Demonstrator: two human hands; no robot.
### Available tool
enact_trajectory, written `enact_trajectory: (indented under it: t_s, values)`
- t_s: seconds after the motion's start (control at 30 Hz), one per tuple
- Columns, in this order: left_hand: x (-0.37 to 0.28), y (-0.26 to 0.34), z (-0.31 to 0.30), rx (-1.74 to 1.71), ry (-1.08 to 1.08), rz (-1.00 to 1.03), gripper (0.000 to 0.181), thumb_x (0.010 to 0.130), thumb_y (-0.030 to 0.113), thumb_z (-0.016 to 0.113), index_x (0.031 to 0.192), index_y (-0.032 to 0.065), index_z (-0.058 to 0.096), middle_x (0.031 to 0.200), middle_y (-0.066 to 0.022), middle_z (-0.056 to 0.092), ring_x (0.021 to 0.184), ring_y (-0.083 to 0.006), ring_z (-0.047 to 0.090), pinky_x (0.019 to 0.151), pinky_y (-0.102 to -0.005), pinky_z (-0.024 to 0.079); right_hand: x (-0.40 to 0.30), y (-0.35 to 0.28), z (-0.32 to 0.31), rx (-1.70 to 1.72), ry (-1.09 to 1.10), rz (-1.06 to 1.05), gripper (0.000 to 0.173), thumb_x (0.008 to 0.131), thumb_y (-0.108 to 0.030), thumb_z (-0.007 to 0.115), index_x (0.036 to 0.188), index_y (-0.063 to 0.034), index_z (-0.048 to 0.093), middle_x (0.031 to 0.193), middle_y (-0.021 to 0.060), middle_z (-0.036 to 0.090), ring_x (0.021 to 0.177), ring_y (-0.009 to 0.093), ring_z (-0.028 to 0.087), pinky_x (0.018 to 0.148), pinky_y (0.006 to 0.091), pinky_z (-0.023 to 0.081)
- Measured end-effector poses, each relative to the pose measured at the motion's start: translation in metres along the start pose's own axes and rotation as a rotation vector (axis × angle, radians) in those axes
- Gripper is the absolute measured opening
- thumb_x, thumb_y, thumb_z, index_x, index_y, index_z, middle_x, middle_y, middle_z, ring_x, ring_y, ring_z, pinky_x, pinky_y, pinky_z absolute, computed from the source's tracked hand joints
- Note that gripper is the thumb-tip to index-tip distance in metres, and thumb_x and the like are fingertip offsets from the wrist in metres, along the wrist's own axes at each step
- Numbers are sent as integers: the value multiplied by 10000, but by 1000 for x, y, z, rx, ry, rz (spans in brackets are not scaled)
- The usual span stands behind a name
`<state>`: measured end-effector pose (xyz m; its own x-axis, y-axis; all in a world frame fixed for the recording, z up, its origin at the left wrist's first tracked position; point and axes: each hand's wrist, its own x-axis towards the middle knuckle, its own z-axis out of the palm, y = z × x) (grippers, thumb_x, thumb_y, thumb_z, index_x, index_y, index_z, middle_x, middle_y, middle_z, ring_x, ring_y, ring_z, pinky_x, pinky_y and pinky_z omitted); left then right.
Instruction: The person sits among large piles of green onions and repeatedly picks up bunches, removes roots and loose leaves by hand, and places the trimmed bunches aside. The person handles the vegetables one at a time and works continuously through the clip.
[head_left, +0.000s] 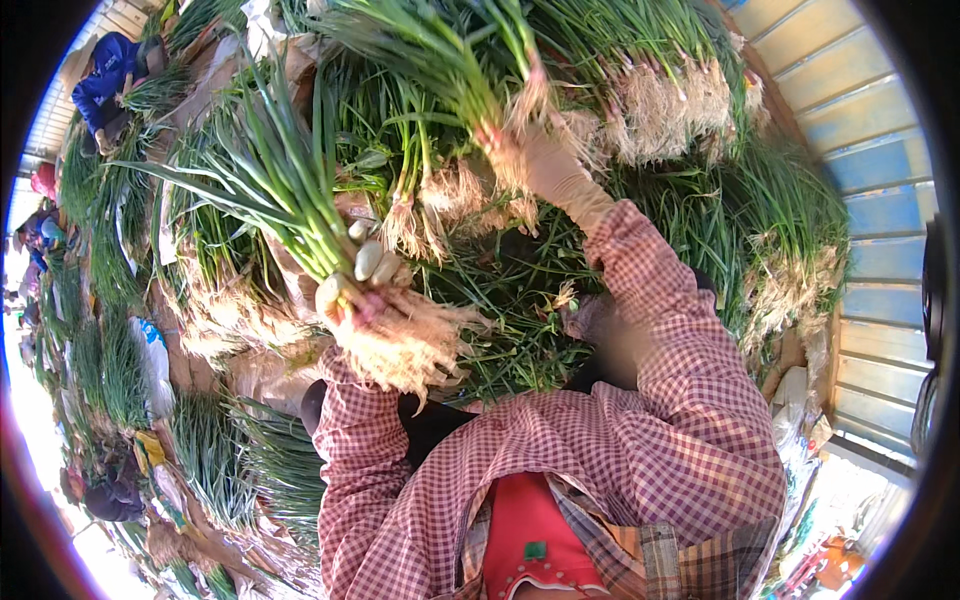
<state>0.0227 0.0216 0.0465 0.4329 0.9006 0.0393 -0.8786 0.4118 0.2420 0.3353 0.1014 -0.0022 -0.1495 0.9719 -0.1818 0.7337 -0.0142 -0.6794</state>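
My left hand (367, 261), in a pale glove, grips a bunch of green onions (300, 217) near its base. The leaves fan up and to the left, while the long pale roots (405, 337) hang toward me over my sleeve. Farther out, my gloved right hand (551, 169) closes around the lower ends of more green onions (457, 82), which are blurred by motion. Its fingers are partly hidden by stems and roots. Between the hands, a few loose green onions (405, 187) lie with their roots toward me.
Rooted bundles of green onions (667, 105) lie beyond my right hand, with another pile (795, 247) at the right. Loose leaves (510, 330) cover the ground before me. A corrugated metal wall (885, 217) borders the right. A person in blue (109, 75) bends over onions at upper left.
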Motion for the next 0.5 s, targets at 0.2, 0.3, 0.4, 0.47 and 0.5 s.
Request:
enact_trajectory:
  t_s: [0.2,0.3,0.4,0.47,0.5]
  values:
    - [-4,-7,0,26,87,-94,535,803,241,603,1261,31,423,972,-70,525,881,-203,466,803,-354,420,-48,2,-14,-33,216,215,388,897,-365,564,1201,-125,564,1094,154,607,926,199,596,844,346,464]
    - [-2,-11,-8,27,24,-153,530,795,238,612,1245,32,423,942,-65,519,857,-201,460,811,-353,413,-18,13,-36,133,805,93,287,892,-309,586,1065,-83,622,907,110,634,721,150,584,613,304,484]
    - [3,-17,-26,9,10,-208,508,770,229,620,1199,39,425,890,-61,503,817,-208,449,810,-361,393,20,17,-45,17,523,423,355,893,-357,564,1073,-52,600,1001,147,636,878,235,616,735,413,482]
    - [5,-23,-8,41,-1,-250,503,753,231,628,1174,40,430,877,-59,499,795,-204,446,786,-357,389,28,31,-47,-243,303,442,339,955,-355,446,1008,-47,577,743,23,564,552,77,460,477,285,406]
    - [4,-23,-6,99,53,-246,489,752,226,631,1157,34,436,871,-51,482,797,-199,439,766,-342,398,25,20,-48,-133,373,393,344,953,-362,449,1008,-45,571,740,18,563,542,77,460,464,278,400]
